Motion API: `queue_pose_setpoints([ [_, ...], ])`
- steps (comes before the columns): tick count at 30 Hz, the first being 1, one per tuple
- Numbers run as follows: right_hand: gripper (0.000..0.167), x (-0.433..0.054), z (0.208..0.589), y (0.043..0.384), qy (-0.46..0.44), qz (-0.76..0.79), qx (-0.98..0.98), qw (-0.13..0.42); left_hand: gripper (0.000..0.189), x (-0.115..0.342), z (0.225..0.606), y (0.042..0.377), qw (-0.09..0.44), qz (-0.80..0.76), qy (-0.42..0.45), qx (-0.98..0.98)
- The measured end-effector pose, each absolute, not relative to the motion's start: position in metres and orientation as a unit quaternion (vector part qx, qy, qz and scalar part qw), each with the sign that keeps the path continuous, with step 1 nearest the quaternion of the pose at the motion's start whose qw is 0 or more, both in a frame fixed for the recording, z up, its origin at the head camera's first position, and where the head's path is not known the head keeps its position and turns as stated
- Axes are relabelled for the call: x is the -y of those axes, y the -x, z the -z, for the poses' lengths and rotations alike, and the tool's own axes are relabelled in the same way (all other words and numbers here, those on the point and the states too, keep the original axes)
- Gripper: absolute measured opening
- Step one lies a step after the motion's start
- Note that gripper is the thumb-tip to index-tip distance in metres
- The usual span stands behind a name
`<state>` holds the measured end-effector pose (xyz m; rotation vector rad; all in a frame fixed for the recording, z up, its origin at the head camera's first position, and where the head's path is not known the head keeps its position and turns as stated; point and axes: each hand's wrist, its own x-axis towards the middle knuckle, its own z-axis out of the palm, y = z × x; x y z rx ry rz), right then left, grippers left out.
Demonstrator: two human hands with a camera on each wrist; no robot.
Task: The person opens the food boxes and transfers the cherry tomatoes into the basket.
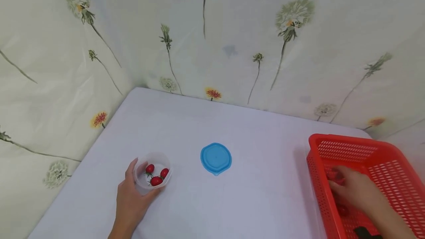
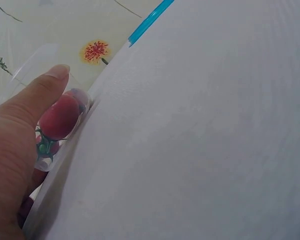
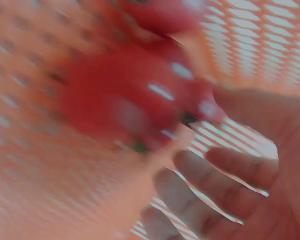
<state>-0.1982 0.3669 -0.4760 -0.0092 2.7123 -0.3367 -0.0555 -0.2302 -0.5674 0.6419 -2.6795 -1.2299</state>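
On the white table (image 1: 259, 191), left hand (image 1: 129, 198) grips a round translucent plastic bowl (image 1: 159, 160) containing three red tomatoes (image 1: 156, 181); right hand (image 1: 358, 190), fingers spread, beside more tomatoes (image 3: 117, 100) in a red plastic basket (image 1: 352, 139).

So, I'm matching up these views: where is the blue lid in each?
Head: the blue lid lies near the centre, below the middle.
Left wrist: at the top, left of centre, seen edge-on.
Right wrist: not in it.
Shared by head and left wrist: the clear bowl in the left hand.
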Motion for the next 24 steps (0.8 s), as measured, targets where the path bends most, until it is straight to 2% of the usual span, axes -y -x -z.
queue_pose_setpoints([
  [6,0.082,-0.346,0.435,0.183,0.066,0.112,-0.985,0.116,0.125,0.225,0.568,0.045,0.048,0.405,-0.224,0.885],
  [10,0.082,-0.300,0.405,0.174,0.104,0.102,-0.987,0.073,0.127,0.222,0.568,0.040,0.042,0.399,-0.240,0.884],
  [15,0.070,-0.231,0.380,0.164,0.187,0.098,-0.977,0.039,0.127,0.219,0.566,0.041,0.047,0.398,-0.237,0.885],
  [19,0.064,-0.177,0.376,0.161,0.270,0.105,-0.957,0.027,0.126,0.218,0.564,0.043,0.056,0.397,-0.227,0.887],
  [24,0.057,-0.107,0.389,0.161,0.387,0.125,-0.911,0.072,0.126,0.215,0.562,0.047,0.065,0.393,-0.219,0.891],
])
